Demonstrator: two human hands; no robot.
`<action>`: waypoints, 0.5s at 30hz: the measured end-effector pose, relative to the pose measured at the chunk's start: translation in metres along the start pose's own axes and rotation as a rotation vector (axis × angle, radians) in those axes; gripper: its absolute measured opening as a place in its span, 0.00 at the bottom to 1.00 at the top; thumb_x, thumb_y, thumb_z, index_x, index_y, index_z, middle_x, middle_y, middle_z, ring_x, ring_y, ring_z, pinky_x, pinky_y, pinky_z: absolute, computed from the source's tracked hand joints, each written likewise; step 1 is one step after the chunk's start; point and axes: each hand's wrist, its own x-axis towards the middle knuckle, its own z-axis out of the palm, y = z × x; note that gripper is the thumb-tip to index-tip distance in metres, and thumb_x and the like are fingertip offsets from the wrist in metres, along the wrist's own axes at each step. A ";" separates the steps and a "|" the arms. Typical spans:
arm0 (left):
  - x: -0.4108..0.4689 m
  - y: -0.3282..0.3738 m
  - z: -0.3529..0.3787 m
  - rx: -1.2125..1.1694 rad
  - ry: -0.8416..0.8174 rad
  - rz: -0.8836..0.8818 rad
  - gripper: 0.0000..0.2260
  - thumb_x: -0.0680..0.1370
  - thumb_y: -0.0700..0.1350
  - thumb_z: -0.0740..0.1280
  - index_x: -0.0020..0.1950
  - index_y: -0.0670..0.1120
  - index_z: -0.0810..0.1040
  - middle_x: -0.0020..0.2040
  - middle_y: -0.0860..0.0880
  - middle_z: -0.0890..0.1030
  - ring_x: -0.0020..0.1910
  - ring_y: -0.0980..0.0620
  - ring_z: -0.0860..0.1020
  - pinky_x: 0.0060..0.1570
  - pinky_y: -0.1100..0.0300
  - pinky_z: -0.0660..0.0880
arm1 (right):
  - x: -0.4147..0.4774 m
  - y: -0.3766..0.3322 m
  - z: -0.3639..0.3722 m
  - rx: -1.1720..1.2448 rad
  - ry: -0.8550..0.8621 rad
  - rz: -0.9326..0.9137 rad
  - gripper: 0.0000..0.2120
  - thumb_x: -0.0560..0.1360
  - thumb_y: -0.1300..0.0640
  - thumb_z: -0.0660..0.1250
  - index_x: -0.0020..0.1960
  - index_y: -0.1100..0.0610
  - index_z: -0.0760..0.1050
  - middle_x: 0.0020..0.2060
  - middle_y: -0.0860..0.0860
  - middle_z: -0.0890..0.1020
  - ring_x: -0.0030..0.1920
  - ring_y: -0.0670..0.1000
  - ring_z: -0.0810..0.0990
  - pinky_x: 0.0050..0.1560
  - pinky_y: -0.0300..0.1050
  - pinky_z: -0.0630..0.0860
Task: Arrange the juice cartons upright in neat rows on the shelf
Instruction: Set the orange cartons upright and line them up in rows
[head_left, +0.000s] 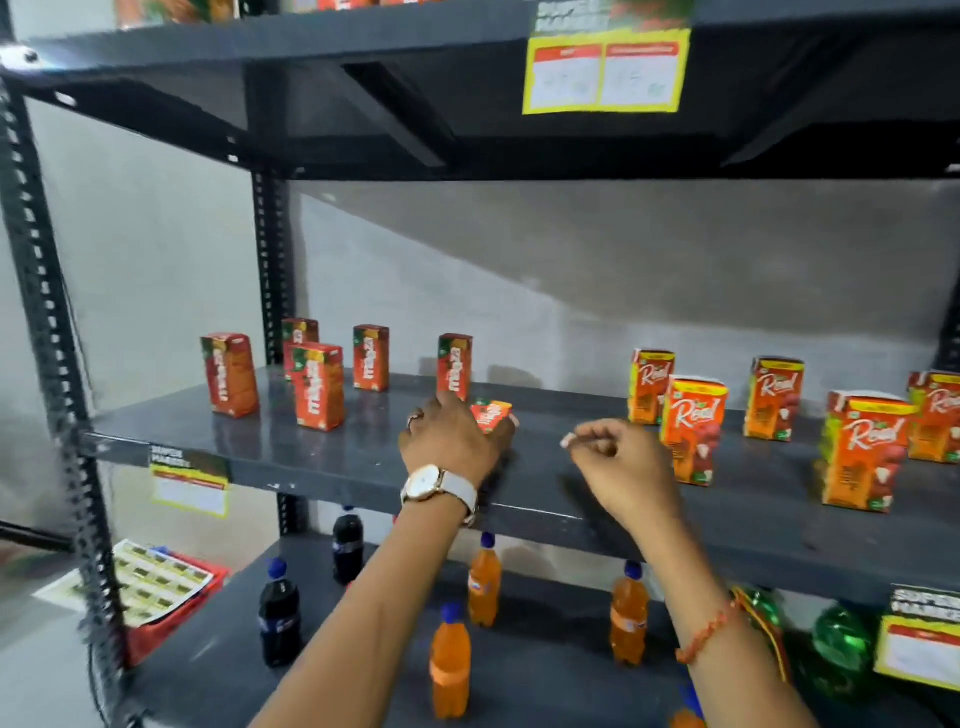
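My left hand (449, 439), with a white watch on the wrist, is shut on a small red Maaza carton (492, 414) near the middle of the grey shelf (322, 457); most of the carton is hidden by the hand. Several red Maaza cartons (318, 385) stand upright and scattered on the shelf's left part. On the right part, several orange Real cartons (693, 428) stand upright in loose order. My right hand (621, 470) hovers over the shelf just left of them, its fingers curled with nothing in them.
The shelf below (218, 654) carries dark cola bottles (279, 613), orange soda bottles (451, 660) and green bottles (841, 636). A dark upper shelf (467, 47) overhangs, with a yellow label (605, 73). A black slotted upright (47, 322) stands at left.
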 end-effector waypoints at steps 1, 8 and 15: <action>0.007 -0.007 -0.001 0.024 -0.071 -0.029 0.35 0.68 0.67 0.64 0.64 0.41 0.68 0.62 0.41 0.75 0.61 0.40 0.73 0.56 0.49 0.71 | 0.011 -0.003 0.017 -0.021 -0.051 0.066 0.07 0.71 0.55 0.68 0.45 0.58 0.80 0.34 0.49 0.79 0.38 0.49 0.80 0.37 0.41 0.75; 0.029 -0.024 0.002 -0.090 -0.242 0.052 0.28 0.69 0.67 0.65 0.48 0.42 0.78 0.52 0.42 0.81 0.50 0.42 0.80 0.43 0.56 0.74 | 0.045 -0.021 0.074 -0.200 -0.158 0.300 0.24 0.75 0.50 0.61 0.23 0.56 0.63 0.24 0.54 0.71 0.34 0.59 0.76 0.31 0.40 0.66; 0.025 -0.045 0.006 -0.311 -0.158 0.169 0.21 0.71 0.60 0.67 0.47 0.42 0.80 0.46 0.43 0.83 0.47 0.43 0.81 0.40 0.59 0.71 | 0.038 -0.026 0.087 0.021 -0.111 0.294 0.15 0.76 0.51 0.62 0.36 0.59 0.76 0.28 0.54 0.75 0.27 0.49 0.69 0.28 0.39 0.64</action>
